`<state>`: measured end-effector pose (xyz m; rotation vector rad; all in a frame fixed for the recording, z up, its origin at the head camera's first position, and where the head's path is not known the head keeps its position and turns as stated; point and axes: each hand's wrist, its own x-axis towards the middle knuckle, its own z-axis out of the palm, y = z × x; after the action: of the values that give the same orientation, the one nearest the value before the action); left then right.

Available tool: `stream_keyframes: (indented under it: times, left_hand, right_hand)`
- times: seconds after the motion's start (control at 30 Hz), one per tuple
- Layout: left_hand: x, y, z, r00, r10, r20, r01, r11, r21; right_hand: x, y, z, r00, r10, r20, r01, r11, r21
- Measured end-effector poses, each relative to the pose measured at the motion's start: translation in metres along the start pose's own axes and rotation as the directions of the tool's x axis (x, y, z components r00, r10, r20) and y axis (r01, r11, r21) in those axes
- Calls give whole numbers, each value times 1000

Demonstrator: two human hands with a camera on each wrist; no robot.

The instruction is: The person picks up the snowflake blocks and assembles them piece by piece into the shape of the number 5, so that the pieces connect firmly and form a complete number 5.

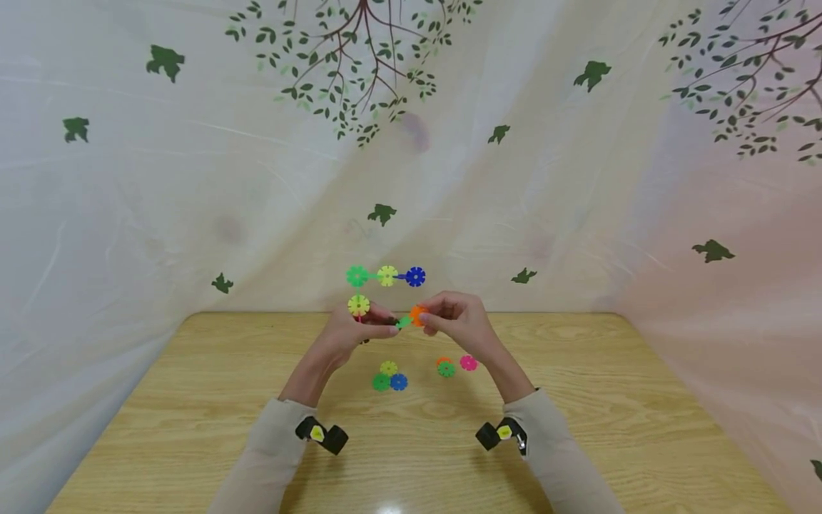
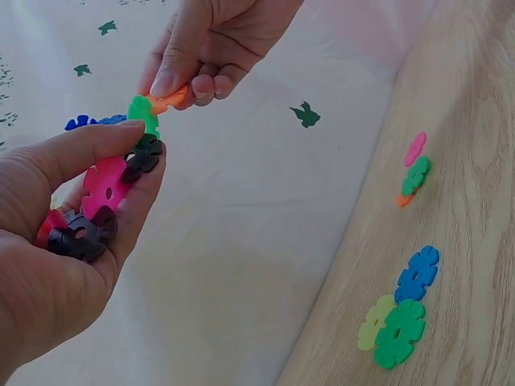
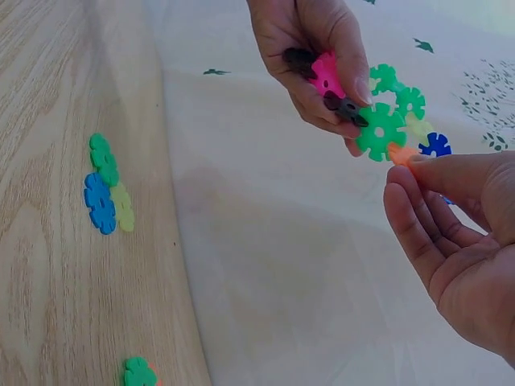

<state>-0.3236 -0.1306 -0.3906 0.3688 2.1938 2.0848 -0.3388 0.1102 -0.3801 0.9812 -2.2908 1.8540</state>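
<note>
My left hand (image 1: 343, 334) grips a chain of notched plastic snowflake discs above the table. In the left wrist view, a pink disc (image 2: 105, 186) and black discs (image 2: 83, 235) lie between its thumb and fingers. A green disc (image 3: 381, 131) sticks out past the fingertips. More of the chain rises behind that hand, with a yellow disc (image 1: 387, 276) and a dark blue disc (image 1: 415, 277) along its top. My right hand (image 1: 461, 320) pinches an orange disc (image 2: 169, 100) by thumb and fingers, its edge right at the green disc's rim. Fingers partly hide the orange disc.
On the wooden table (image 1: 578, 400), a green, a yellow and a blue disc (image 1: 399, 382) lie together below the hands. Farther right, a green disc (image 1: 446, 369) overlaps an orange one, close to a pink disc (image 1: 469, 363). A leaf-printed curtain (image 1: 289, 214) hangs behind the table.
</note>
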Motion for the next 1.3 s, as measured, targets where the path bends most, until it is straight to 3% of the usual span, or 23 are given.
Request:
stream_keyframes:
  times: [0.33, 0.57, 0.67, 0.93, 1.3]
  left_hand:
    - [3, 3, -4, 999, 32, 16, -31, 999, -19]
    - [3, 1, -10, 994, 24, 110, -23, 1000, -10]
    - [3, -1, -11, 992, 32, 123, -31, 999, -7]
    - [4, -5, -5, 994, 50, 97, -50, 999, -2]
    - [4, -2, 2, 999, 32, 30, -32, 999, -14]
  right_hand:
    - [4, 3, 2, 1000, 11, 8, -11, 1000, 2]
    - [4, 1, 1, 1000, 15, 10, -15, 1000, -20]
    - [4, 1, 2, 999, 38, 30, -36, 999, -39]
    - [5, 5, 10, 986, 101, 130, -90, 992, -88]
    - [4, 2, 15, 987, 144, 68, -141, 989, -48]
